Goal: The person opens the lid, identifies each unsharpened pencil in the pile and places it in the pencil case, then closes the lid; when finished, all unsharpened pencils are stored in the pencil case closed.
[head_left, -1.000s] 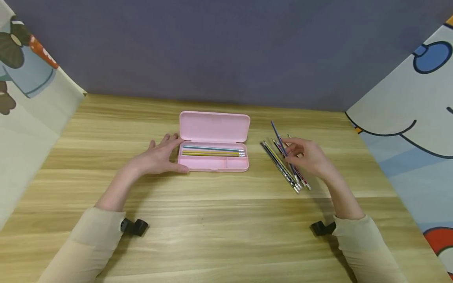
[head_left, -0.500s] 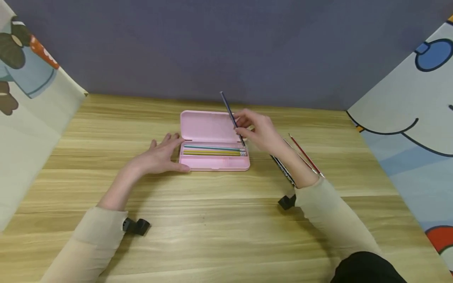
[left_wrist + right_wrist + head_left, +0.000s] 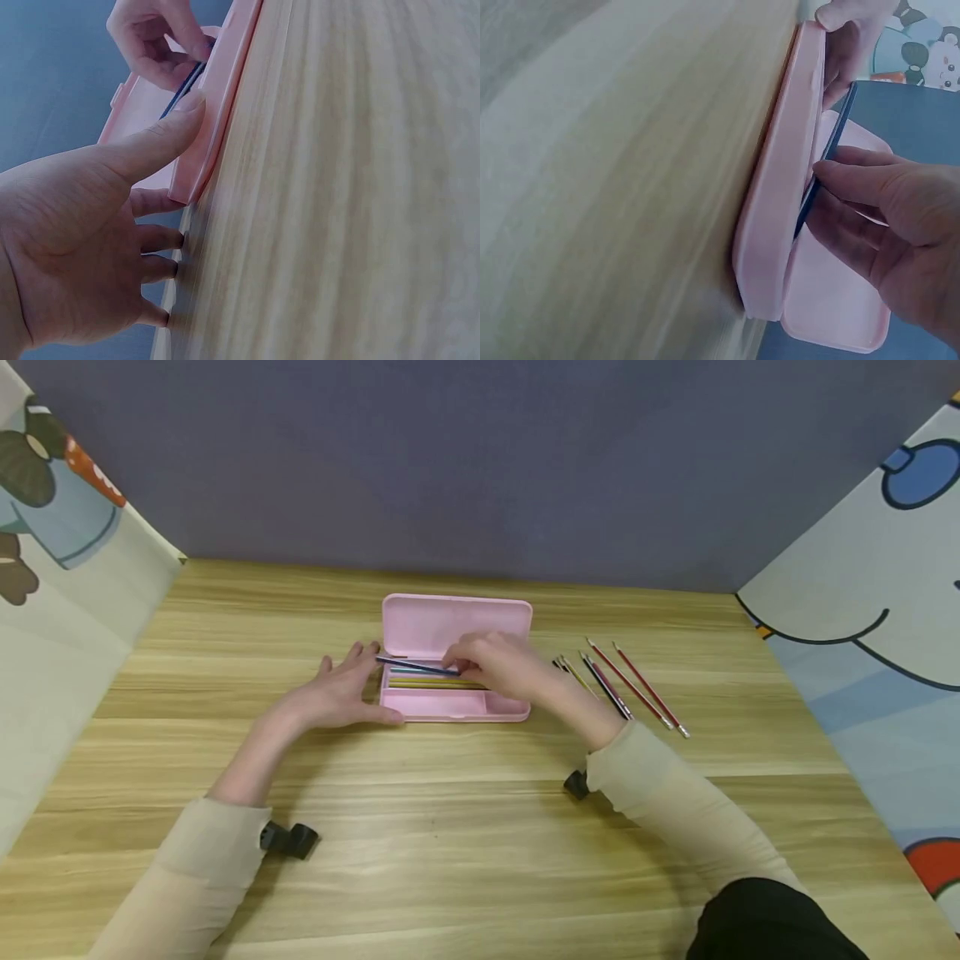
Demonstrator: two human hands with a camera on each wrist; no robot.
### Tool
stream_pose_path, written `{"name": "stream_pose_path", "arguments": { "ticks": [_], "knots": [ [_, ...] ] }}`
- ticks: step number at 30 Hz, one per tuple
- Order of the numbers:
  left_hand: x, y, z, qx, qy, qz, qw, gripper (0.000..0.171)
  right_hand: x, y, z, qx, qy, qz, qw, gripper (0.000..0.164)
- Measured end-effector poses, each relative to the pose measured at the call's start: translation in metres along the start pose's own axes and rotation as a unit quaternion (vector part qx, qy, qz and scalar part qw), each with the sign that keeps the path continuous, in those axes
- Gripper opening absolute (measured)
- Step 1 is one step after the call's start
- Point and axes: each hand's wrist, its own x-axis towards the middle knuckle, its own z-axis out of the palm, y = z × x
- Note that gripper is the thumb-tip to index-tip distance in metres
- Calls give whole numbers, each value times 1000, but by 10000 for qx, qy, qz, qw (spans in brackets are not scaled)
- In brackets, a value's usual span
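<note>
An open pink pencil case (image 3: 435,706) stands on the table with its lid (image 3: 427,622) raised at the back. Several pencils (image 3: 431,684), teal and yellow, lie in its rear compartment. My right hand (image 3: 498,664) pinches a dark blue pencil (image 3: 412,665) between thumb and fingers, low over that compartment; the right wrist view shows the pencil (image 3: 844,120) tilted against the case's rim. My left hand (image 3: 333,693) spreads its fingers at the case's left end. In the left wrist view its thumb (image 3: 169,139) rests on the front rim, and the index finger touches the end.
Right of the case lie several loose pencils (image 3: 630,683), red, black and yellow, some partly hidden behind the right forearm. A grey panel (image 3: 465,468) rises along the table's back edge. Cartoon-printed panels (image 3: 862,635) flank both sides.
My right hand has carried the dark blue pencil left from the loose pile to the case and lowered it from steep to nearly flat. My left hand has stayed in place.
</note>
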Motion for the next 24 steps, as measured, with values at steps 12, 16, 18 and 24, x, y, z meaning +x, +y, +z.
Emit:
{"name": "stream_pose_path", "arguments": {
  "ticks": [12,16,18,24],
  "knots": [
    [-4,-4,-2,-73,47,15,10000,106,-13,8,-2,34,-86,38,9999,21],
    [-2,-2,0,-66,12,29,10000,106,-36,21,-12,335,360,191,9986,22],
    [0,0,1,-59,0,38,10000,106,-52,29,-18,497,635,393,9960,23],
    [-1,4,-1,-14,-41,6,10000,107,-102,56,-28,1221,1038,1369,9775,29]
  ]
}}
